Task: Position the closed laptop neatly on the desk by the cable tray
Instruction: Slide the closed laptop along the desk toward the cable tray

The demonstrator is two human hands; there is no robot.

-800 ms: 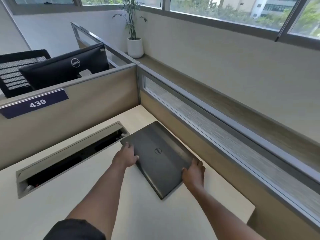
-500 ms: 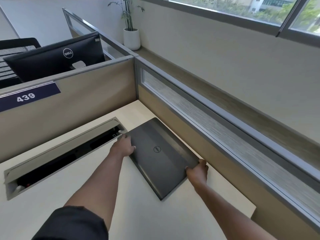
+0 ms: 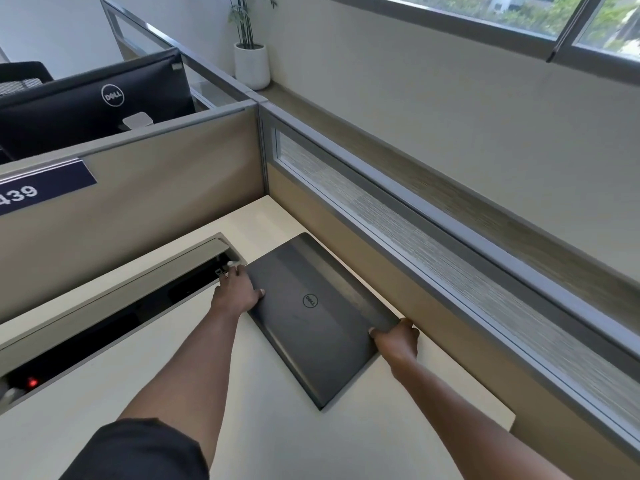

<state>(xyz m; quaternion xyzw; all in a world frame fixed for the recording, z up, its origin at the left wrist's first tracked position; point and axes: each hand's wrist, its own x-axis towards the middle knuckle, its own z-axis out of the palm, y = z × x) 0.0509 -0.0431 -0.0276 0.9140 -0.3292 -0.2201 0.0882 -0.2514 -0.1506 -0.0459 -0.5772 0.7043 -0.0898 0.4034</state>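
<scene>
A closed dark grey laptop [image 3: 318, 317] with a round logo lies flat on the cream desk [image 3: 270, 427], at an angle, near the desk's far right corner. My left hand [image 3: 237, 289] grips its left corner, right beside the open end of the cable tray [image 3: 114, 299]. My right hand [image 3: 396, 341] holds the laptop's right edge, close to the partition. The recessed cable tray runs along the desk to the left, with its lid raised and dark cables inside.
Beige partition walls [image 3: 166, 188] close the desk at the back and on the right. A label reading 439 [image 3: 38, 188] hangs on the back panel. A black monitor [image 3: 93, 105] stands behind it. A potted plant [image 3: 252, 64] sits on the ledge.
Both hands slid the laptop a little farther toward the back right corner. My right hand moved from its front edge to its right edge. My head tilted down and closer.
</scene>
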